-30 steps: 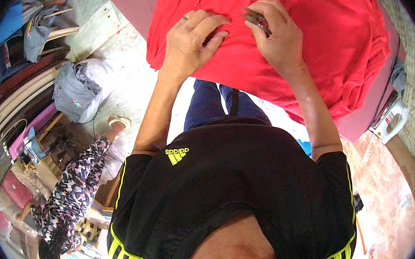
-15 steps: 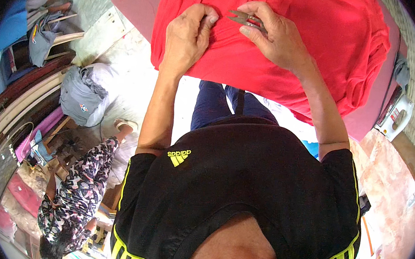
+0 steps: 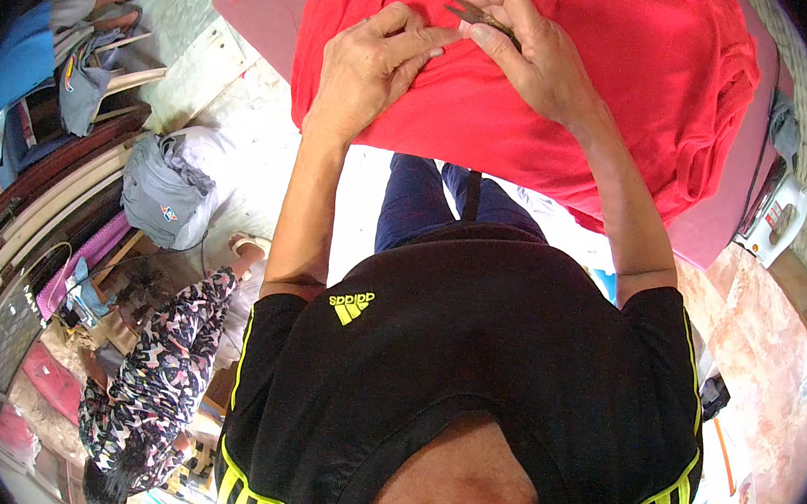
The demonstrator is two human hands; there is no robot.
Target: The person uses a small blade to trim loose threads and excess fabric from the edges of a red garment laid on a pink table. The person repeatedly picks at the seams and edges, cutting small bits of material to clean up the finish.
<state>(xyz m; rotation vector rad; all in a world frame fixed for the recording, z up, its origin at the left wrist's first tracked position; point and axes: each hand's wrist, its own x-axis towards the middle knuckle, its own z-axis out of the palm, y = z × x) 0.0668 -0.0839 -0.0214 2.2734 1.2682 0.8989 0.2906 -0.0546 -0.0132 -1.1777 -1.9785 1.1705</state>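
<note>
Red fabric (image 3: 623, 89) is spread over the pink-topped table in front of me. My left hand (image 3: 372, 69) rests on it, index finger stretched toward my right fingertips and thumb apart from it; the other fingers curl under, partly hidden. Between the thumb and fingers of my right hand (image 3: 543, 66) is a pair of thread snips (image 3: 481, 17), dark, with the blade tips pointing left. The tips of both hands nearly meet over the cloth. Any thread between them is too fine to make out.
Along the table's right edge stands a white iron (image 3: 778, 218). A grey and white garment bundle (image 3: 171, 191) lies at left, beside rolls of material (image 3: 28, 216). A person in patterned clothes (image 3: 170, 356) is at lower left. Another person's feet (image 3: 114, 10) show at upper left.
My left index finger has stretched out to the right, away from its pinch with the thumb. The right hand has shifted slightly up with the snips, whose blades now look closer together.
</note>
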